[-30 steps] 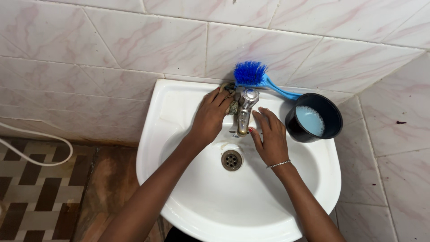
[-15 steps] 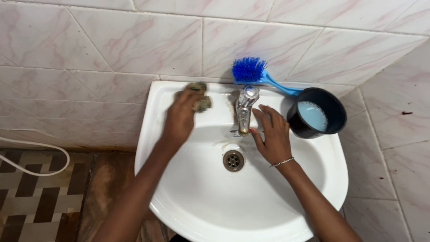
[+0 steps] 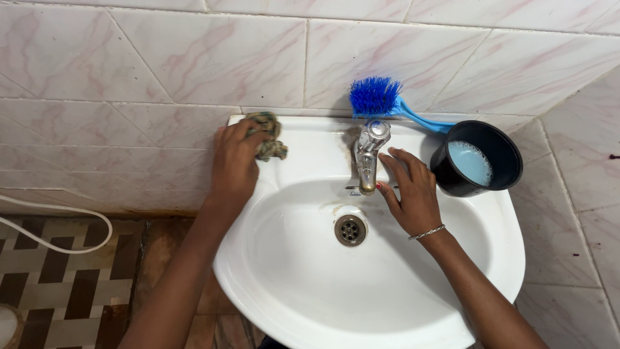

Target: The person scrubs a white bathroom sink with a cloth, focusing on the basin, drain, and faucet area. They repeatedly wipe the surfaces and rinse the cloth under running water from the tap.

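Observation:
My left hand (image 3: pixel 234 163) grips a dark greenish scrubbing cloth (image 3: pixel 266 138) and presses it on the back left corner of a white wash basin (image 3: pixel 310 284). My right hand (image 3: pixel 412 190) lies flat, fingers spread, on the basin's ledge just right of the metal tap (image 3: pixel 369 152). It wears a thin bracelet and holds nothing. The drain (image 3: pixel 350 230) sits below the tap, with brownish stains around it.
A blue brush (image 3: pixel 382 100) lies on the basin's back ledge against the tiled wall. A black cup with soapy bluish water (image 3: pixel 479 159) stands on the right ledge. A white hose (image 3: pixel 58 223) curls over the patterned floor at left.
My left hand has carried the cloth from beside the tap leftward to the basin's back left corner. My right hand has stayed beside the tap.

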